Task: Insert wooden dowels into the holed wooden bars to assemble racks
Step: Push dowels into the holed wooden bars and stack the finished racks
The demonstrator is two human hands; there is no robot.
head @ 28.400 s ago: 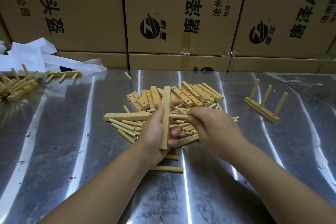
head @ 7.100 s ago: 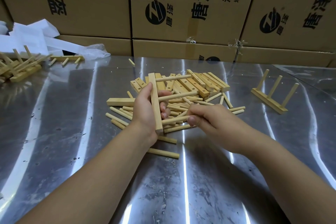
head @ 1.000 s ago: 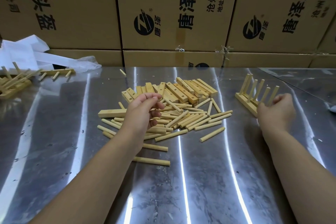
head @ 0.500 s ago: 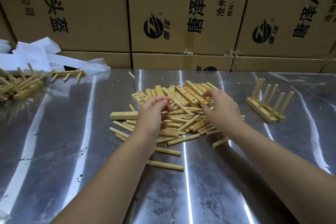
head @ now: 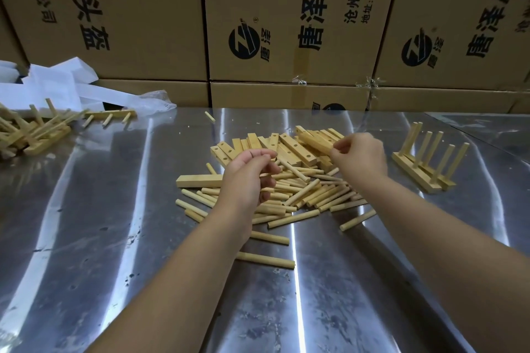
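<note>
While both hands are working over it, the dowel heap (head: pixel 312 195) is lying mid-table, a loose spill of pale, smooth, round wooden sticks. Behind the heap, brown cardboard boxes (head: pixel 286 23) with black printing are standing stacked like a wall, taped shut, so their contents are not showing. Under the heap, the steel table (head: pixel 86 238) is shining, scuffed and streaked with glare. Its far edge is running along the boxes behind the heap, and wide bare metal is lying left of the heap and in front of it. Far left of the heap, jumbled racks (head: pixel 31 132) are lying in a tangle, with crumpled white sheets (head: pixel 57 89) behind them. Right of the heap and well apart, standing racks (head: pixel 427 163) are sitting side by side, pegs tilting upward. At the heap's back edge, the holed bars (head: pixel 295 149), flat square-cut blocks, are lying piled against each other. A single bar (head: pixel 198 180) is lying at the heap's left edge. The right hand (head: pixel 361 155) is reaching to the heap's back right, thumb and forefinger pinching the end of the top bar (head: pixel 315 139). The left hand (head: pixel 246 178) is hovering over the heap's left side, fingers curled narrow, thumb meeting fingertips; whether a dowel is between them cannot be told. A stray dowel (head: pixel 265 259) is lying in front of the heap.
</note>
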